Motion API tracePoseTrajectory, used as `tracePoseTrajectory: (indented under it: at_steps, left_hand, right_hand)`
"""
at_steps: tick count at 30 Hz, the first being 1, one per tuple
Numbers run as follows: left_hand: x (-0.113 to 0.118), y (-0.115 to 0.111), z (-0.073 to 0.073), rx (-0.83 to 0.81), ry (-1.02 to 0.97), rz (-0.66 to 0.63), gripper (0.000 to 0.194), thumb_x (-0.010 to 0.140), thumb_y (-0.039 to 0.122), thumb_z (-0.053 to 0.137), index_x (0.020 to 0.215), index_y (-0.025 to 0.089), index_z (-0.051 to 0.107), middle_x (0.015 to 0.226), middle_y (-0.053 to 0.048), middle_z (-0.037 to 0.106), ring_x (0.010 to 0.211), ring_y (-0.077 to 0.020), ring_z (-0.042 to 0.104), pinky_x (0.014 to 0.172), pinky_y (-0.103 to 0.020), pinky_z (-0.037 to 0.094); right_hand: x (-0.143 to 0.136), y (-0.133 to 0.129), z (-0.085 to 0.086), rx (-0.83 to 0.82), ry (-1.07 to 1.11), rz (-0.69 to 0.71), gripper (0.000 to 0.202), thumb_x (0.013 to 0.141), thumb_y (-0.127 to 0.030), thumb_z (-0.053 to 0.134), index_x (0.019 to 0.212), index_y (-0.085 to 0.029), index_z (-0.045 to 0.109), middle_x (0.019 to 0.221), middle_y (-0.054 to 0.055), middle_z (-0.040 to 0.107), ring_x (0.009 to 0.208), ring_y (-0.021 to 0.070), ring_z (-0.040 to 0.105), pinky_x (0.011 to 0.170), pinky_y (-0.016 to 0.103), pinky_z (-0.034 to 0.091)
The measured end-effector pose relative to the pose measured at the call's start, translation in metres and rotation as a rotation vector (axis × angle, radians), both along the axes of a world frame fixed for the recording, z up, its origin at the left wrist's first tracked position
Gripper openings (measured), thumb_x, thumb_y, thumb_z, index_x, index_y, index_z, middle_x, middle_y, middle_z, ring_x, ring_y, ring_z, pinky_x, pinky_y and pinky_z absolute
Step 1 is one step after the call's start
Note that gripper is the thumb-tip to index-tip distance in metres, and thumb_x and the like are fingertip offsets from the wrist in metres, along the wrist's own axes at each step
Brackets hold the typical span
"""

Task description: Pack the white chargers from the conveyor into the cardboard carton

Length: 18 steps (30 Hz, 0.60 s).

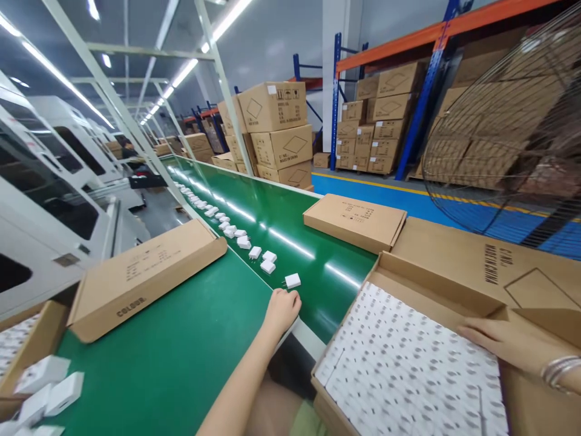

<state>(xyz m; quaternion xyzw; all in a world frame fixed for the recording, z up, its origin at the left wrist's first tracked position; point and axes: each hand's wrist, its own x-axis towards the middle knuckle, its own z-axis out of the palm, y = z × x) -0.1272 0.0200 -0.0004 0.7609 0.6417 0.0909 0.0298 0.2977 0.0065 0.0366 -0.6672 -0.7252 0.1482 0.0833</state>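
Note:
My left hand (284,309) is closed, its fingers curled over the near edge of the green conveyor belt (290,209); anything inside it is hidden. Just beyond the knuckles lies a single white plug charger (293,280), its pins pointing left. To the right stands an open cardboard box (394,266), packed with rows of white chargers (408,363). My right hand (499,339) reaches in at the box's right side, fingers stretched out, touching the packed rows near the wall. A bracelet circles that wrist.
More white chargers (269,257) trail along the belt. A closed carton (149,272) rests on the green worktop, with loose chargers (66,393) at lower left. Another flat carton (356,218) sits across the belt. A wire-guarded fan (503,133) stands at right.

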Motion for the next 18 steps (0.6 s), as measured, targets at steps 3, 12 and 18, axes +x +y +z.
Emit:
tracePoseTrajectory:
  at_steps: [3, 12, 18]
  left_hand:
    - [0.001, -0.001, -0.002, 0.017, 0.015, 0.031, 0.029, 0.083, 0.019, 0.036, 0.073, 0.018, 0.063, 0.063, -0.003, 0.059, 0.068, -0.0154, 0.055, 0.076, -0.028, 0.038]
    - [0.002, -0.006, -0.001, 0.105, 0.009, 0.138, 0.028, 0.083, 0.017, 0.035, 0.071, 0.017, 0.061, 0.066, -0.005, 0.059, 0.074, -0.0177, 0.054, 0.083, -0.033, 0.038]
    - [-0.013, 0.005, -0.005, 0.126, -0.062, 0.284, 0.027, 0.078, 0.004, 0.036, 0.085, 0.017, 0.059, 0.079, -0.003, 0.061, 0.084, -0.0175, 0.053, 0.097, -0.039, 0.031]
  right_hand:
    - [-0.001, 0.013, 0.017, -0.074, 0.010, 0.137, 0.022, 0.077, -0.036, 0.042, 0.079, -0.028, 0.063, 0.093, 0.015, 0.065, 0.086, 0.0268, 0.061, 0.074, 0.039, 0.045]
    - [-0.167, 0.055, 0.019, 0.067, 0.007, 0.538, 0.035, 0.080, -0.019, 0.039, 0.115, -0.021, 0.047, 0.117, 0.010, 0.050, 0.103, 0.0221, 0.051, 0.086, 0.036, 0.043]
    - [-0.293, 0.089, -0.016, 0.015, -0.098, 0.745, 0.044, 0.068, -0.004, 0.055, 0.110, -0.015, 0.051, 0.112, 0.010, 0.053, 0.103, 0.0237, 0.048, 0.086, 0.036, 0.041]
